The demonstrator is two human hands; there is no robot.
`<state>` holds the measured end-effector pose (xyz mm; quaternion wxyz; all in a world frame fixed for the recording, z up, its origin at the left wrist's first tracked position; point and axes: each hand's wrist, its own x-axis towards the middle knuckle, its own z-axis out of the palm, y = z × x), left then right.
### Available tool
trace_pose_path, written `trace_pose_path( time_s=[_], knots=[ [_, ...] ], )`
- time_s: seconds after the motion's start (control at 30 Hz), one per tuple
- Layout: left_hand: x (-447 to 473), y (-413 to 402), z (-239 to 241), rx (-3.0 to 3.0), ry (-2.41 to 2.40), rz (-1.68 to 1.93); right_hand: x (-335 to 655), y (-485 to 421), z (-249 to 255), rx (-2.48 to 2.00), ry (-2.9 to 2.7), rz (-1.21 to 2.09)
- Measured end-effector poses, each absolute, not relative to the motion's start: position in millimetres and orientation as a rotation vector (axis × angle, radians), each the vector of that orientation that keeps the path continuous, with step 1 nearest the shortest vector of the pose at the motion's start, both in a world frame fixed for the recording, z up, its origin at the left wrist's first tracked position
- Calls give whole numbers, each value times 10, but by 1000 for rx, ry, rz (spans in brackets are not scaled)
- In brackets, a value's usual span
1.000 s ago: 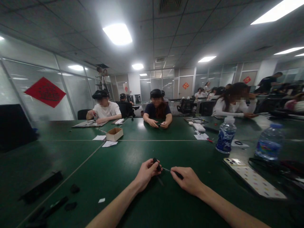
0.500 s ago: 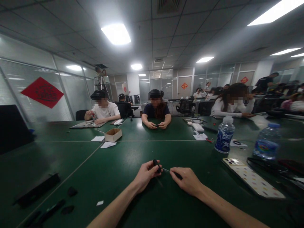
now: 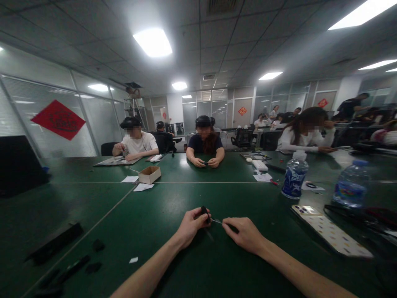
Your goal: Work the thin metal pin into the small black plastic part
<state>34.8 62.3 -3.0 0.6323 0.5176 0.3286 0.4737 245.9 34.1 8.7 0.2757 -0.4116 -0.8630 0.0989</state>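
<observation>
Above the green tabletop, my left hand (image 3: 190, 227) is closed round a small black part (image 3: 204, 212), its thumb and fingers pinching the lower portion. What kind of part it is cannot be made out. My right hand (image 3: 245, 235) grips a thin screwdriver (image 3: 217, 221) with a dark handle mostly hidden in the fingers. The metal shaft points left and its end meets the black part or lies right beside it; the tip itself is hidden.
Black pieces (image 3: 70, 269) and a long black housing (image 3: 56, 244) lie at left. A white scrap (image 3: 133, 260) is nearer. On the right are a phone (image 3: 330, 231), two bottles (image 3: 294, 176) and dark cables. A small open box (image 3: 150, 175) stands ahead; people sit across the table.
Both hands keep their grips and hold nearly the same place. The whole view has shifted slightly, with the surroundings a little further right.
</observation>
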Motion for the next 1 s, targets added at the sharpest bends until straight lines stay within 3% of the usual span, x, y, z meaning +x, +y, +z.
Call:
trace_pose_path(
  time_s=[0.63, 1.0],
  knots=[
    [364, 556, 51, 1363, 744, 982, 2454, 371, 125, -1141, -2119, 301],
    [362, 619, -39, 1224, 776, 1110, 2408, 324, 124, -1085, -2331, 278]
  ],
)
